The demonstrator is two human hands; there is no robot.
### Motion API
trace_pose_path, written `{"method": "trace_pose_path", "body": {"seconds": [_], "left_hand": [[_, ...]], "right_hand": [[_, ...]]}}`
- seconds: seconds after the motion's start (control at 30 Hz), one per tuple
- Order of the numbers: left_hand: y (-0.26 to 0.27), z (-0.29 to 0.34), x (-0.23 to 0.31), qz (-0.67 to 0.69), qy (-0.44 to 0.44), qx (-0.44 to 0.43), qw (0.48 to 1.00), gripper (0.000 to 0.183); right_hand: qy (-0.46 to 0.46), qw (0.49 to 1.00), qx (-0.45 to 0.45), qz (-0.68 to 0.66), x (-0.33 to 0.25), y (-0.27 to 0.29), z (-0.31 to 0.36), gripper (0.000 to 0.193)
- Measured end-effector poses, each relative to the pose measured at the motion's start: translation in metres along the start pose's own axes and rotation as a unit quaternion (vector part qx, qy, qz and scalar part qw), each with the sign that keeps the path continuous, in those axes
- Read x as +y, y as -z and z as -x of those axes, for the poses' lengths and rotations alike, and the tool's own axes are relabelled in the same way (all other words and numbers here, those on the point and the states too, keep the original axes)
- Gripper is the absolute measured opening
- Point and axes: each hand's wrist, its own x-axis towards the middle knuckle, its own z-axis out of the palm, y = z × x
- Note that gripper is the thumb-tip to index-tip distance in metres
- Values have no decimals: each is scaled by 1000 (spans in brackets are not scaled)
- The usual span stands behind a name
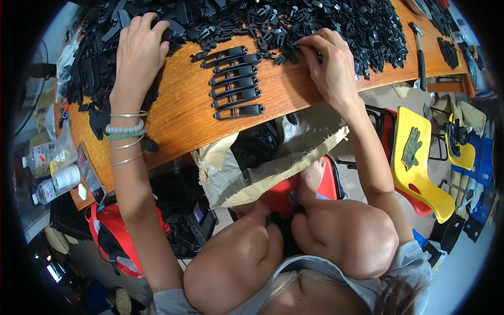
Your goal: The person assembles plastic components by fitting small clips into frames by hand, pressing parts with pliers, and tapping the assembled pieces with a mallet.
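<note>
The left hand's (140, 44) fingers are bent and a little spread, their tips down among long black parts; what they grip, if anything, I cannot tell. The right hand's (332, 60) thumb and forefinger come close together at the near edge of the small parts, the other fingers curled; whether a piece is pinched between them is too small to tell.

The table (181, 107) is the largest thing. Over its far side spreads the heap of small parts (375, 34), with the long parts (94, 65) at the left. An open sack (218, 181) sits below the table's near edge.

Between the hands, on bare wood, lie the clips (239, 94), stacked in a near-to-far row. This handful looks put together, while far more lies loose in the heaps, so I judge the work barely begun. Each clip's long axis runs left to right, the right end slightly farther off. The nearest clip (252, 110) points its solid block rightward, its open frame leftward.
</note>
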Motion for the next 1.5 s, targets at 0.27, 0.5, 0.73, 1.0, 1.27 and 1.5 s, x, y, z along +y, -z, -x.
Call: {"method": "trace_pose_path", "body": {"seconds": [0.27, 0.5, 0.73, 1.0, 1.27, 1.5], "left_hand": [[30, 28, 64, 119, 86, 153, 977, 22], [37, 103, 111, 199, 164, 64, 964, 17], [36, 84, 100, 194, 367, 38, 909, 32], [26, 86, 93, 294, 407, 22, 865, 25], [59, 78, 129, 688, 461, 92, 553, 27], [69, 53, 167, 790, 377, 125, 466, 46]], "right_hand": [[-26, 995, -51, 82, -7, -7, 10, 15], [-10, 996, -29, 81, -13, -10, 9, 14], [-13, 998, -19, 59, -10, -15, 12, 13], [-39, 999, -25, 19, -11, -16, 14, 13], [-118, 965, 5, -235, -41, 8, 15, 7], [-68, 958, -10, -278, -79, -1, 10, 9]]}}
